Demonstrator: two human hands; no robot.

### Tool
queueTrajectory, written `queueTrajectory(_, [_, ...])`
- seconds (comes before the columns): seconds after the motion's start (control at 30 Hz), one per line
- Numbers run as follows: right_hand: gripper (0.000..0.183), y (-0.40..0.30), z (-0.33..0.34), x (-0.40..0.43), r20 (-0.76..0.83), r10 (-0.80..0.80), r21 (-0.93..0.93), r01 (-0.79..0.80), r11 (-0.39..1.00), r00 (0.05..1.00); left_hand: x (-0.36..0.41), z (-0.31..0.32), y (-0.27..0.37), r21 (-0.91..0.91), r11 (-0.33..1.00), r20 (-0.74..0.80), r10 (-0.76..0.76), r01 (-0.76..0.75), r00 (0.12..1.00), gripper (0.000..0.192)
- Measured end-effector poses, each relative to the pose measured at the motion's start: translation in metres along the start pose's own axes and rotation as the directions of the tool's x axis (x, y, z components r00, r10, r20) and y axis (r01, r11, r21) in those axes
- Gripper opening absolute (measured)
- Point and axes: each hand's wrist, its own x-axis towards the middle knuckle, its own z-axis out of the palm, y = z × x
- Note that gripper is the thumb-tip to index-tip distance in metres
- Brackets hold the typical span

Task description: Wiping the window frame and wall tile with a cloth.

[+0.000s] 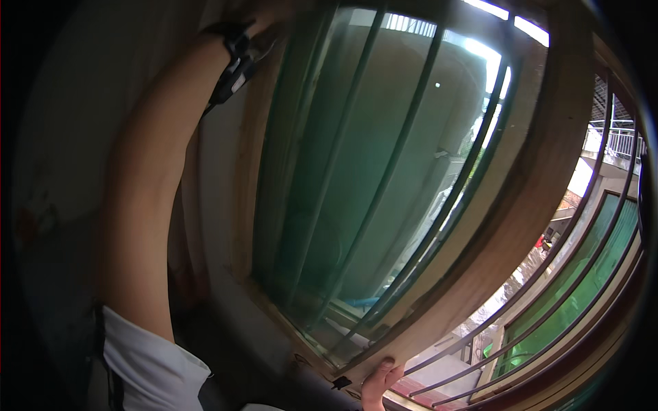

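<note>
A wooden window sash (514, 246) with a green-tinted glass pane (360, 169) fills the middle of the view. My right hand (380, 383) is at the sash's lower corner, its thumb lying on the wood and its fingers round the edge. From the lower left my left arm reaches up past the sash, with a white sleeve at the elbow and a black strapped device (234, 72) on the wrist. My left hand (275, 18) is at the top edge, dark and partly cut off, near the sash's upper left side; its fingers are not clear.
Dark metal bars (560, 318) cross the window opening at right. Beyond them are a green-glazed window (555, 287), a balcony railing (619, 141) and a bright outdoor area. A shadowed wall (67, 154) stands at left. Something blue (360, 302) shows through the lower glass.
</note>
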Motion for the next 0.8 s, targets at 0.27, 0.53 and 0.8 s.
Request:
queueTrajectory(0.27, [0.049, 0.014, -0.009, -0.004, -0.055, 0.084, -0.149, -0.092, 0.985, 0.995, -0.051, 0.0, -0.027, -0.301, 0.952, -0.067, -0.084, 0.06, 0.994, 0.016])
queueTrajectory(0.53, [0.032, 0.013, -0.008, -0.012, -0.241, 0.162, -0.291, -0.23, 0.929, 0.957, -0.302, 0.021, -0.015, -0.374, 0.907, 0.223, -0.114, 0.193, 0.968, 0.059])
queueTrajectory(0.8, [0.02, 0.03, -0.025, -0.038, -0.174, -0.038, -0.312, -0.019, 0.95, 0.984, -0.636, -0.042, 0.08, -0.33, 0.689, 0.868, -0.048, 0.646, 0.495, 0.04])
